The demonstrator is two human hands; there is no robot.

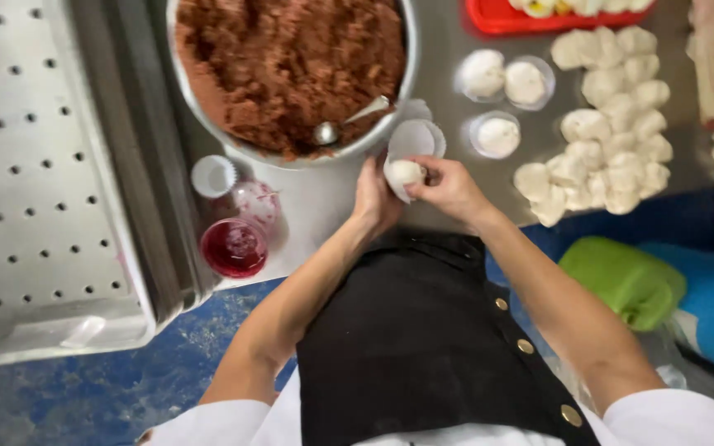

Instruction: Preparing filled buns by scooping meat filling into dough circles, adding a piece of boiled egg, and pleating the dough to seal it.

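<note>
**Dough ball held in both hands at table edge**

Head view: L hand (pixel 376 198) and R hand (pixel 449 188) meet just below the big metal bowl (pixel 411 66), both curled round one white dough ball (pixel 404 173). L hand cups it from the side, fingers closed on it; R hand pinches it w/ thumb and fingertips (pixel 423 172). The ball seems to sit in a white paper cup, but can't tell for sure. An empty paper cup (pixel 415 138) lies just above the ball, touching the bowl's rim.

The bowl is full of brown crumbly filling (pixel 291 58), w/ a spoon (pixel 349 120) resting in it near the front rim. Right of the bowl: three filled cups (pixel 502 91) w/ dough in them, then a pile of plain dough balls (pixel 613 124). Left of the hands: another small white cup (pixel 212 175), a clear lid (pixel 255 201), a small tub of red liquid (pixel 234 246). Far left, a perforated metal tray (pixel 35 165). Black apron (pixel 406 330) below.
</note>
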